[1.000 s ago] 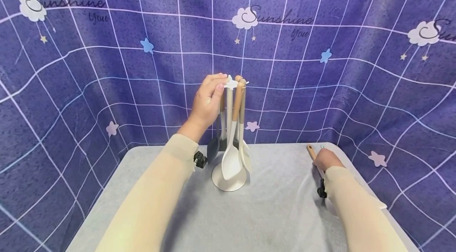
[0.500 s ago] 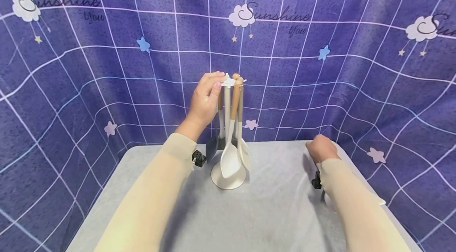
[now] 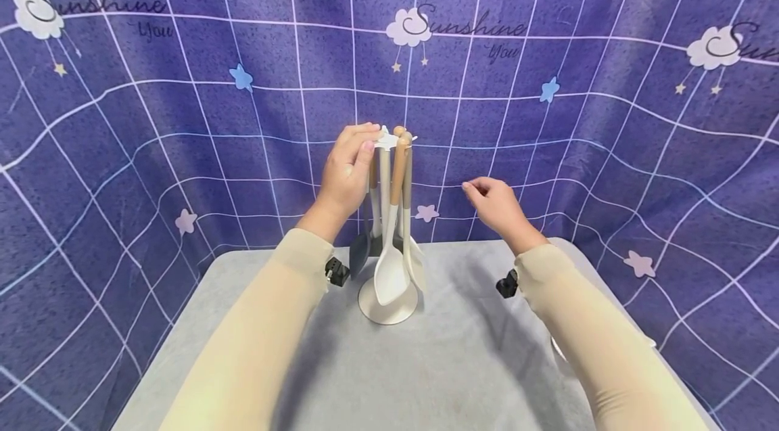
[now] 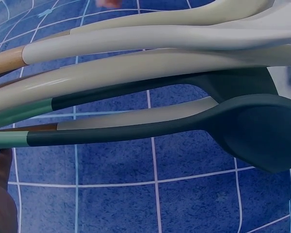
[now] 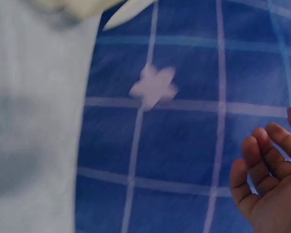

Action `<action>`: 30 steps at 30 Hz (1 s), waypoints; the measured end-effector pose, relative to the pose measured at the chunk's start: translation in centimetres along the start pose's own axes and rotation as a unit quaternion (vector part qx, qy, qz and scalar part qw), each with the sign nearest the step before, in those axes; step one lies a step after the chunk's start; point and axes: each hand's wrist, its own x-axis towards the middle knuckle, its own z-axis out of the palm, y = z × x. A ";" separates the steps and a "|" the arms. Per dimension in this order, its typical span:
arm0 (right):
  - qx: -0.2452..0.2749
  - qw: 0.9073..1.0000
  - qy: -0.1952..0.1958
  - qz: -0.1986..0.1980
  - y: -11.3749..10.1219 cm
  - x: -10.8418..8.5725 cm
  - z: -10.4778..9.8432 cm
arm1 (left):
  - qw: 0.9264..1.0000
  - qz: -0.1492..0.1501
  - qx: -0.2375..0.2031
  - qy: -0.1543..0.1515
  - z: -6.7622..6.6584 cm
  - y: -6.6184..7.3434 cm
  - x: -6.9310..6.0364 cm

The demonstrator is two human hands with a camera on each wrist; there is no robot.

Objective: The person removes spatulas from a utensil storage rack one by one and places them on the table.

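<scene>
A utensil stand (image 3: 389, 312) with a round cream base stands at the back middle of the table. From its white top hang several utensils: a white ladle-like spoon (image 3: 392, 275) with a wooden handle, cream ones, and a dark spoon (image 4: 257, 131) with a green handle end. My left hand (image 3: 343, 177) holds the stand's top at its left side, thumb in front; part of the grip is hidden. To the right of the stand, my right hand (image 3: 496, 204) is raised in the air, its fingers (image 5: 252, 167) loosely bent and holding nothing.
A grey cloth covers the table (image 3: 450, 363). Behind and at both sides hangs a blue gridded curtain (image 3: 292, 113). A white object (image 3: 558, 352) lies at the right, mostly hidden under my right sleeve.
My right hand has left the wooden-handled utensil at the table's back right and risen leftward toward the stand. My left hand stays on the stand's top.
</scene>
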 end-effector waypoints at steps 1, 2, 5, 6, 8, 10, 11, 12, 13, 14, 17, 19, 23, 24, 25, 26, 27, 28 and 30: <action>0.017 1.000 0.001 -0.006 -1.0 0.1 0.1 | 1.000 0.000 0.000 0.000 0.0 0.0 0.0; 0.035 0.999 0.000 -0.012 -2.0 0.2 0.2 | 1.000 0.000 0.000 0.000 0.0 0.1 0.0; 0.088 0.996 0.003 -0.024 -4.6 0.5 0.4 | 1.000 -0.001 0.000 -0.002 0.0 0.3 0.0; 0.108 0.994 0.006 -0.027 -5.3 0.6 0.5 | 1.000 0.000 0.000 -0.003 0.0 0.3 0.0; 0.150 0.988 0.011 -0.037 -6.7 0.9 0.5 | 1.000 0.003 0.000 -0.003 0.0 0.4 0.0; 0.185 0.982 0.012 -0.045 -8.0 1.1 0.6 | 1.000 0.006 0.001 -0.002 0.0 0.3 0.1; 0.199 0.979 0.011 -0.049 -8.5 1.2 0.6 | 1.000 0.007 0.002 -0.001 0.0 0.3 0.1; 0.208 0.977 0.008 -0.054 -9.0 1.4 0.6 | 1.000 0.007 0.002 -0.001 0.0 0.3 0.1; 0.221 0.973 0.006 -0.059 -9.5 1.5 0.7 | 1.000 0.006 0.003 -0.002 0.0 0.3 0.1; 0.231 0.971 0.004 -0.063 -10.0 1.6 0.7 | 1.000 0.006 0.003 -0.002 0.0 0.2 0.1; 0.262 0.962 -0.003 -0.078 -11.2 1.9 0.8 | 1.000 0.004 0.006 -0.006 -0.1 0.3 0.1; 0.285 0.954 -0.002 -0.090 -12.0 2.1 0.9 | 1.000 0.002 0.009 -0.008 -0.1 0.4 0.0; 0.316 0.942 -0.004 -0.108 -13.4 2.4 1.0 | 1.000 0.000 0.007 -0.012 -0.3 0.7 0.0; 0.321 0.940 -0.007 -0.111 -13.8 2.4 1.0 | 1.000 -0.001 0.006 -0.012 -0.3 0.8 0.0; 0.327 0.938 -0.013 -0.112 -14.1 2.5 1.1 | 1.000 -0.001 0.006 -0.013 -0.3 0.8 -0.1; 0.332 0.936 -0.021 -0.113 -14.4 2.5 1.2 | 1.000 -0.002 0.005 -0.015 -0.4 0.9 -0.1; 0.336 0.934 -0.029 -0.115 -14.6 2.6 1.2 | 1.000 -0.003 0.005 -0.017 -0.4 0.9 -0.1; 0.337 0.933 -0.036 -0.118 -14.7 2.6 1.3 | 1.000 -0.004 0.006 -0.019 -0.5 1.0 -0.1; 0.337 0.932 -0.049 -0.124 -14.9 2.7 1.4 | 1.000 -0.005 0.010 -0.024 -0.6 1.1 -0.1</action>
